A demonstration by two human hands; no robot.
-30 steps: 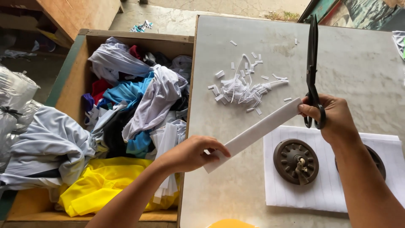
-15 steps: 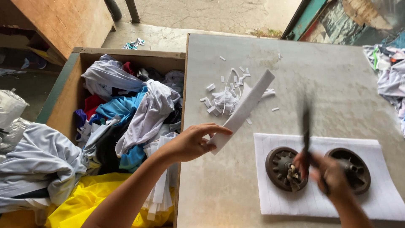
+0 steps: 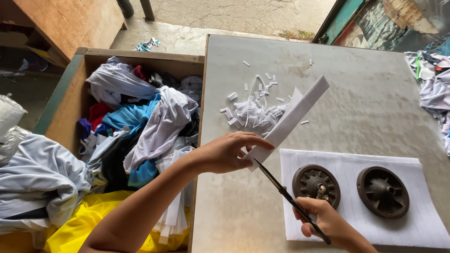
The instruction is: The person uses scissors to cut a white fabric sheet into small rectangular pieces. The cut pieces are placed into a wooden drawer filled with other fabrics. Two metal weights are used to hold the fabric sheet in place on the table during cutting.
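**A:** What is each hand doing?

**B:** The left hand (image 3: 225, 152) pinches the lower end of a long white fabric strip (image 3: 293, 117), fingers clenched on it; the strip slants up toward one o'clock over the grey table (image 3: 375, 103). The right hand (image 3: 328, 225) is closed round the handles of black metal scissors (image 3: 281, 189), whose tips point to eleven o'clock and meet the strip's lower end.

**A:** And around them?

**B:** A heap of small white fabric offcuts (image 3: 253, 110) lies at twelve o'clock from the left hand. Two dark round metal discs (image 3: 349, 187) sit on a lined white sheet (image 3: 422, 225) at the right hand's two o'clock. At nine o'clock, a wooden crate (image 3: 70, 103) holds mixed coloured cloth.
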